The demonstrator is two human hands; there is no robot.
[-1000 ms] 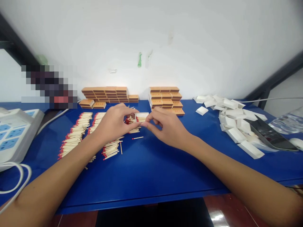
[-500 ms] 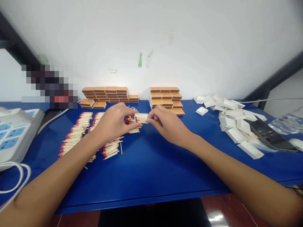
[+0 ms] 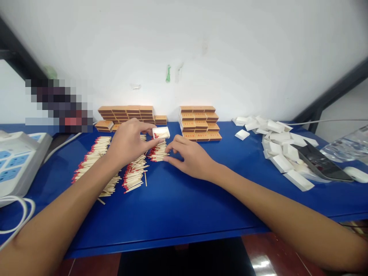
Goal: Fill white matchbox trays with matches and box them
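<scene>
My left hand (image 3: 130,142) grips a small white matchbox tray (image 3: 166,132) by its left end, between thumb and fingers. Some red-tipped matches lie inside the tray, which is raised over the table. Just below it, my right hand (image 3: 189,156) is at the right edge of a small pile of matches (image 3: 157,152). Its thumb and forefinger are apart at the pale ends of the sticks, and nothing shows as held. More matches (image 3: 93,155) lie in long rows to the left, partly hidden by my left hand and forearm.
Orange-brown matchboxes are stacked by the wall in a left stack (image 3: 126,112) and a right stack (image 3: 199,124). White empty trays (image 3: 277,140) are heaped at the right, beside a phone (image 3: 322,161) and a computer mouse (image 3: 356,174). A power strip (image 3: 25,168) stands at left.
My left hand has moved the tray slightly left and up. My right hand has let go of the tray's right end and moved down and left to the match pile.
</scene>
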